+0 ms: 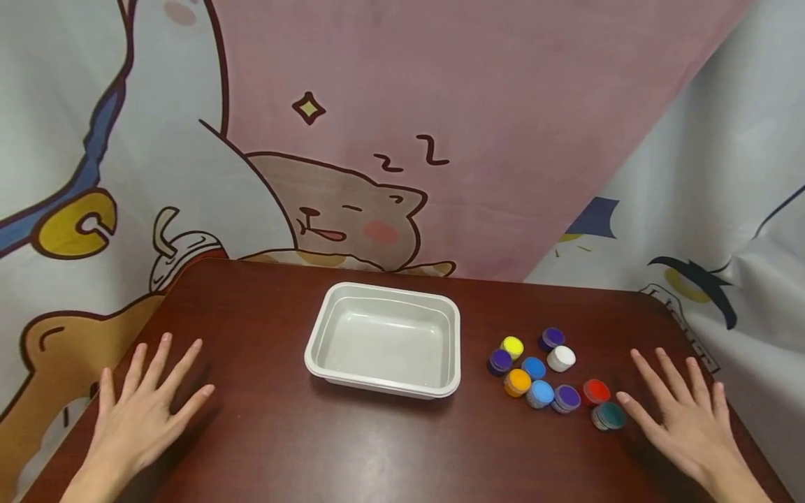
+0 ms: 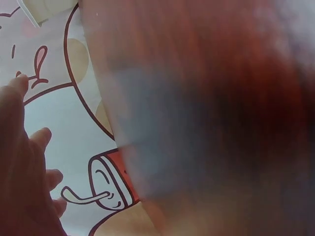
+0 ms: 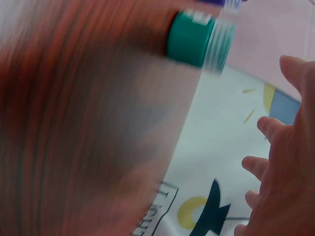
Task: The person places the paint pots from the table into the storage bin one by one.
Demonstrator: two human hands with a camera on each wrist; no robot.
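Observation:
My left hand (image 1: pixel 141 416) is spread at the table's left side with nothing in it. On the far right, my right hand (image 1: pixel 688 419) has its fingers fanned out, also holding nothing. Closest to its thumb is a small dark green paint pot (image 1: pixel 608 416), seen larger as a green pot (image 3: pixel 194 42) in the right wrist view. Beside that are a red pot (image 1: pixel 595 392) and a purple pot (image 1: pixel 567 399). Farther left cluster orange (image 1: pixel 518 383), yellow (image 1: pixel 512 347), white (image 1: pixel 561 358), blue and dark purple pots. A pale grey rectangular tray (image 1: pixel 383 342) stands left of them.
The dark red-brown table (image 1: pixel 264 447) has its back edge against a printed cloth (image 1: pixel 503 105) with cartoon animals. The cloth also hangs along both sides. In the left wrist view, a corner of the tray (image 2: pixel 47 9) shows at the top.

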